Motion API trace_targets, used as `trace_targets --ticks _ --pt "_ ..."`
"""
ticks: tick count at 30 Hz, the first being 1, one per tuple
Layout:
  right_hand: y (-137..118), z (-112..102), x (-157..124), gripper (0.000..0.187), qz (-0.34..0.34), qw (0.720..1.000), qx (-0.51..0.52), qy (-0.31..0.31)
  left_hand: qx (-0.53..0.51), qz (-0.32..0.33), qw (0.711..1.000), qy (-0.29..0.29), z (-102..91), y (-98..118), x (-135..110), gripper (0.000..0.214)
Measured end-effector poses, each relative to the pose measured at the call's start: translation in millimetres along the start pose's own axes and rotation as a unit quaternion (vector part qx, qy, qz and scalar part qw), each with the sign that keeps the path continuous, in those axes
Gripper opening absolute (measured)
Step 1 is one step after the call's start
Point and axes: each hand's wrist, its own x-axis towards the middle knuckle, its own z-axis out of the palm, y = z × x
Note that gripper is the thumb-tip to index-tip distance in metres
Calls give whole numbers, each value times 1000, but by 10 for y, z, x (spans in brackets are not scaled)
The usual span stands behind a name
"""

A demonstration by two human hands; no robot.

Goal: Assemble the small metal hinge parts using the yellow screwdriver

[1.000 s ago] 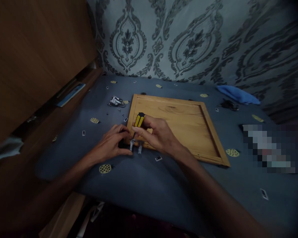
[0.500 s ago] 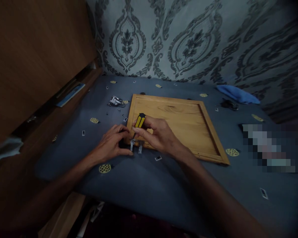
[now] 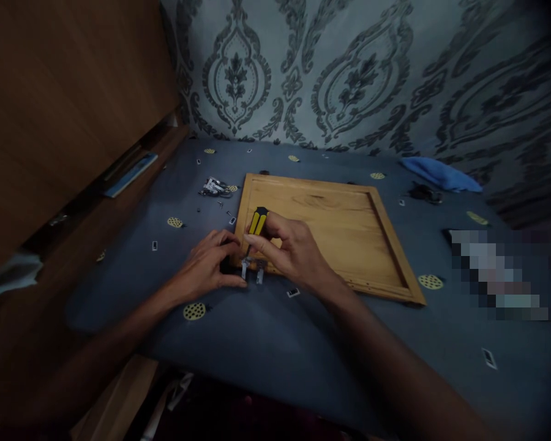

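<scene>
Grey damask wallpaper is seen behind a blue cloth-covered surface (image 3: 303, 343). Head view: a pale framed wooden panel (image 3: 340, 226) is laid flat, its near-left corner within reach. A small silver metal hinge (image 3: 252, 269) at that corner is pinned by the left hand (image 3: 206, 266), fingers closed on it, apparently against slipping. A yellow-and-black-handled screwdriver (image 3: 258, 222) is gripped near-upright in the right hand (image 3: 294, 251), tip down on the hinge.

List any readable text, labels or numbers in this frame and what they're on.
None legible.
The yellow-and-black screwdriver handle in the right hand: no marking can be made out.
The small black-and-white printed squares on the dark blue sheet: too small to read.
The pixelated patch at right: blurred out.
</scene>
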Motion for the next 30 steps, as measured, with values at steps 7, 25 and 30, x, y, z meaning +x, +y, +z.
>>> trace_targets --ticks 7,25,30 --pt "-52 92 -35 39 21 999 -26 40 6 -3 1000 0 -5 25 1 44" --pt "-121 170 -117 29 60 990 -42 120 4 -2 1000 -10 -22 23 10 42" --pt "-104 196 -144 31 49 988 -39 140 0 0 1000 -9 -28 22 16 41"
